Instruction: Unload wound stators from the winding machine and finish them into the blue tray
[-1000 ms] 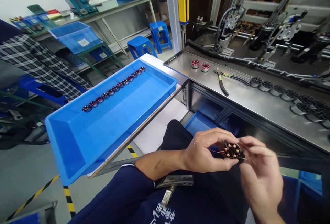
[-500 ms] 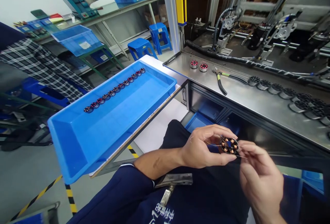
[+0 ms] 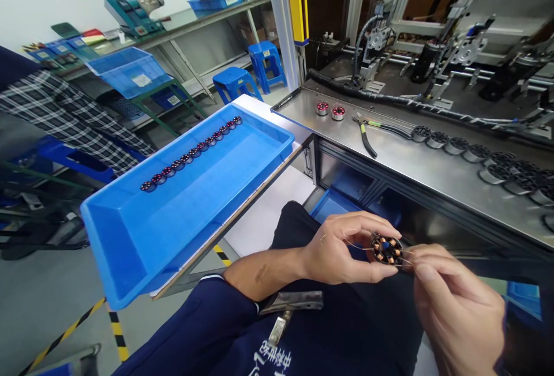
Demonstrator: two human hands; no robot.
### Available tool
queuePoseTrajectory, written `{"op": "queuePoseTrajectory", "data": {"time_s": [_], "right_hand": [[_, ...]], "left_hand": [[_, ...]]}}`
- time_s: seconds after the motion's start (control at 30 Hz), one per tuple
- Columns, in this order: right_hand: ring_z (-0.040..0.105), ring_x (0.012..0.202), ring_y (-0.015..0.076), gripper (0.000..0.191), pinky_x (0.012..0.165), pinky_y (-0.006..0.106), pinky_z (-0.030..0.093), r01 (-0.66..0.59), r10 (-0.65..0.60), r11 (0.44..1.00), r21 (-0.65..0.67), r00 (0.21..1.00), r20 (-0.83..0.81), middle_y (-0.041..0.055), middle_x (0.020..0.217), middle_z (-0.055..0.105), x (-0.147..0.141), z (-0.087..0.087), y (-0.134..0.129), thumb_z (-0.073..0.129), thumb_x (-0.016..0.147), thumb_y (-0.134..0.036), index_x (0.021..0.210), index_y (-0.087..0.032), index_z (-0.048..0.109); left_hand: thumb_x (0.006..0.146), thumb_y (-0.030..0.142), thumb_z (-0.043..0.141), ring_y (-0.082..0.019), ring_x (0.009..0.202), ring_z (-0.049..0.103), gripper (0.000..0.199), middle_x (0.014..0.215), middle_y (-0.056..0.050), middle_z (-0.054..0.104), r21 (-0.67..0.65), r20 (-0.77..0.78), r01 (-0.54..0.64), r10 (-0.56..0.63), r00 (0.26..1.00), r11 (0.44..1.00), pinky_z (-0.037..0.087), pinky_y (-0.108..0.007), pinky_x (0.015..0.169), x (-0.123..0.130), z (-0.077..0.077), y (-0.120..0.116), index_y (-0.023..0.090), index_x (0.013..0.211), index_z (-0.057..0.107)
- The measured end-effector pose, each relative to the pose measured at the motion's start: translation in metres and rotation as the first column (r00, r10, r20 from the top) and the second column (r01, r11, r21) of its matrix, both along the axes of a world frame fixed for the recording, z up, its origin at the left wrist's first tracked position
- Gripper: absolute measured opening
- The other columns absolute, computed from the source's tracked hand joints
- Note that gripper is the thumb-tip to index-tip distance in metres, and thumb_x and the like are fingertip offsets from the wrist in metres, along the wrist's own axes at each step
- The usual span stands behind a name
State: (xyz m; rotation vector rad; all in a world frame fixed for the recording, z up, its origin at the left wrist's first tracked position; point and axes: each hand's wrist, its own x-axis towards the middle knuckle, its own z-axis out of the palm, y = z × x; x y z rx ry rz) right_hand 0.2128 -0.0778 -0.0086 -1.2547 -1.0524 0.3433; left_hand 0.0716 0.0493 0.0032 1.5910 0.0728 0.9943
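My left hand (image 3: pixel 346 247) grips a small round motor stator (image 3: pixel 386 249) by its rim, thumb below and fingers above. Copper windings and a black frame show on its face, with blue seen through the middle. A loose wire trails from its left side over my left fingers. At the stator's right edge, my right hand (image 3: pixel 454 295) pinches thin wire ends (image 3: pixel 407 260) between thumb and forefinger. Both hands are above my lap, in front of the metal bench edge.
A blue tray (image 3: pixel 225 183) at left holds a row of small stators (image 3: pixel 187 158). On the metal bench (image 3: pixel 389 174) lie two red-topped stators (image 3: pixel 330 110), cutting pliers (image 3: pixel 367 132) and several dark-topped rings (image 3: pixel 456 145). Machinery stands behind. A person in checked clothing (image 3: pixel 64 111) is at far left.
My right hand has moved a little right and down, and its fingers now pinch the wires at the stator's edge. The stator has shifted slightly right in my left hand.
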Motion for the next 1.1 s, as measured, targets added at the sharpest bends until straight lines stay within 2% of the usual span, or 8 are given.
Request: {"op": "queuePoseTrajectory", "data": {"time_s": [0.13,0.37,0.5,0.63,0.73,0.83,0.97,1.1], "right_hand": [[0.064,0.082,0.0182,0.009,0.071,0.03,0.051,0.003,-0.007,0.999,0.039,0.995,0.096,0.0037,0.084,0.067,-0.002,0.006,-0.004,0.071,0.086,-0.012,0.086,-0.022,0.07],[0.064,0.09,0.0206,0.029,0.078,0.035,0.051,-0.065,0.041,0.996,0.066,0.948,0.315,0.0058,0.098,0.067,0.003,0.01,-0.002,0.071,0.083,-0.006,0.107,-0.021,0.071],[0.063,0.081,0.0198,0.026,0.073,0.036,0.05,-0.103,0.064,0.991,0.086,0.926,0.372,0.0036,0.089,0.066,-0.002,0.017,0.003,0.07,0.083,-0.001,0.099,-0.021,0.07],[0.062,0.073,0.0173,0.021,0.069,0.035,0.05,-0.042,-0.031,0.986,0.161,0.905,0.424,0.0028,0.082,0.065,-0.009,0.02,0.003,0.07,0.081,0.002,0.089,-0.018,0.068],[0.063,0.075,0.0173,0.023,0.068,0.033,0.05,0.003,-0.079,0.984,0.178,0.904,0.42,0.0041,0.087,0.066,-0.008,0.02,0.004,0.071,0.08,0.001,0.094,-0.017,0.069],[0.064,0.08,0.0188,0.028,0.066,0.033,0.051,-0.06,-0.031,0.981,0.183,0.889,0.457,0.0054,0.091,0.066,-0.005,0.021,0.007,0.073,0.08,0.0,0.102,-0.016,0.071],[0.062,0.079,0.0176,0.025,0.067,0.034,0.05,-0.11,0.005,0.977,0.183,0.867,0.498,0.0042,0.086,0.064,-0.004,0.025,0.009,0.07,0.081,0.004,0.098,-0.015,0.068],[0.061,0.076,0.0157,0.02,0.067,0.033,0.048,-0.028,-0.07,0.978,0.204,0.886,0.458,0.0037,0.085,0.063,-0.014,0.024,0.008,0.069,0.082,0.003,0.093,-0.015,0.066]], "left_hand": [[0.068,0.02,0.082,-0.017,0.083,0.073,0.04,0.104,-0.012,0.075,0.102,0.066,-0.032,0.026,0.997,0.994,0.064,-0.025,0.069,0.003,-0.002,0.001,0.013,0.105,0.071],[0.063,0.016,0.079,-0.016,0.078,0.072,0.04,0.099,-0.011,0.076,0.016,0.074,0.023,-0.024,0.997,1.0,0.061,-0.025,0.067,0.005,-0.005,0.003,0.012,0.102,0.07],[0.062,0.016,0.079,-0.017,0.079,0.073,0.04,0.097,-0.011,0.076,0.006,0.08,0.032,-0.032,0.996,0.999,0.061,-0.025,0.07,0.004,-0.006,0.002,0.012,0.101,0.071],[0.063,0.012,0.078,-0.017,0.082,0.073,0.041,0.098,-0.011,0.075,0.016,0.113,-0.015,0.013,0.993,1.0,0.061,-0.025,0.071,0.003,-0.004,0.004,0.012,0.103,0.071],[0.063,0.013,0.078,-0.016,0.081,0.072,0.04,0.098,-0.01,0.075,0.006,0.108,-0.014,0.013,0.994,1.0,0.061,-0.025,0.071,0.002,-0.004,0.004,0.012,0.102,0.071],[0.063,0.015,0.079,-0.016,0.078,0.071,0.039,0.096,-0.01,0.076,-0.029,0.082,0.046,-0.043,0.996,0.999,0.06,-0.025,0.069,0.002,-0.003,0.003,0.012,0.101,0.071],[0.064,0.019,0.081,-0.016,0.076,0.071,0.04,0.091,-0.009,0.075,-0.085,0.03,0.1,-0.098,0.995,0.991,0.06,-0.026,0.069,0.001,-0.003,0.002,0.012,0.102,0.071],[0.065,0.017,0.08,-0.017,0.08,0.072,0.04,0.096,-0.011,0.076,-0.035,0.103,0.025,-0.021,0.994,0.999,0.061,-0.026,0.071,0.003,-0.004,0.002,0.012,0.104,0.071]]}}
